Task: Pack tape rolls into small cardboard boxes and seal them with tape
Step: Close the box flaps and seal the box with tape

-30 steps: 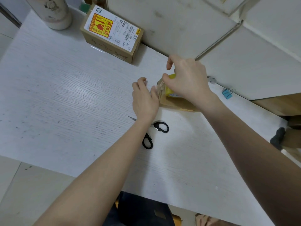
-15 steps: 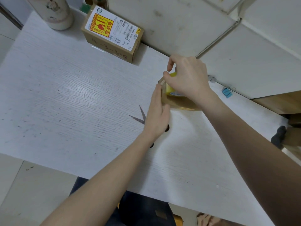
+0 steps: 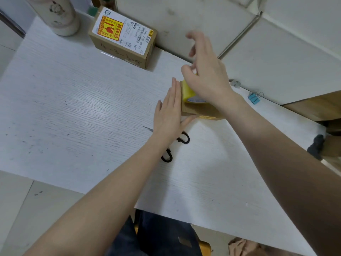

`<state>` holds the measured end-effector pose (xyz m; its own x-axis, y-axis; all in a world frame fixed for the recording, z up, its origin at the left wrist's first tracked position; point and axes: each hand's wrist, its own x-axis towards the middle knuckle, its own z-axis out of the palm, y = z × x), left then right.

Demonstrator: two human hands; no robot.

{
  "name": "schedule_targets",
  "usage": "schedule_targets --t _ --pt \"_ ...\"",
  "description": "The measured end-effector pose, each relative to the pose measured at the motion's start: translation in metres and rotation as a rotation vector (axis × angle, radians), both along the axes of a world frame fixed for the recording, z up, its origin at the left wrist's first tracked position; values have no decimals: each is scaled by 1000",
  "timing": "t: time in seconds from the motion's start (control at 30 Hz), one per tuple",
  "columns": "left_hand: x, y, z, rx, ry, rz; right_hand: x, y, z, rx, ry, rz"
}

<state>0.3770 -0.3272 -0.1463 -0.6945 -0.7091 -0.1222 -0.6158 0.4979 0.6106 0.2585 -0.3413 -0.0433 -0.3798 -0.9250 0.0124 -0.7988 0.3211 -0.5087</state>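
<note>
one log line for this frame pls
left hand: flat against small box side | right hand: on tape roll | scissors: idle

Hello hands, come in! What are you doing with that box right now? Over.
Left hand flat against small box side. Right hand on yellow tape roll atop box, grip unclear. Scissors on table, partly under left wrist.

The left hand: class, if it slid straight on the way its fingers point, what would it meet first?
Probably nothing on the table: the left hand lies flat against the small box, fingers pointing toward the wall, so likely the wall. Depth is uncertain.
</note>
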Motion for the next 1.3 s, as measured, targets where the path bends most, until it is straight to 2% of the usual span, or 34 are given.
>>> schedule_targets --t 0.07,0.17,0.23,0.33,0.4,0.47,0.57,0.7,0.83,1.0,1.13,1.2,1.3 --pt "1 -2 0 -78 -119 -23 3 2 3 -220 -147 -101" --pt "-1 -3 1 -215 -284 -57 1 10 5 -404 -199 -271" --pt "-3 -2 3 -251 -359 -69 -1 24 2 -370 -283 -354" --pt "-6 -2 8 -232 -409 -91 -4 53 -8 -115 -513 -409" --pt "-7 -2 12 -232 -429 -111 -4 69 -16 -19 -701 -396" --pt "-7 -3 16 -237 -455 -134 -3 75 -22 -35 -783 -397" --pt "-9 -5 20 -256 -557 -178 -2 73 -23 -84 -791 -429" --pt "-14 -11 29 -355 -838 -295 1 68 -26 -104 -702 -511" --pt "-17 -7 37 -518 -967 -421 5 69 -24 -97 -532 -520" --pt "-20 -3 40 -552 -1011 -365 -2 75 -11 14 -388 -530" --pt "-20 -3 33 -612 -1020 -378 -30 103 1 227 -130 -547" --pt "-23 -5 30 -630 -988 -385 -39 111 6 306 -90 -567" --pt "-21 -10 28 -522 -833 -332 -37 109 6 345 -35 -542"
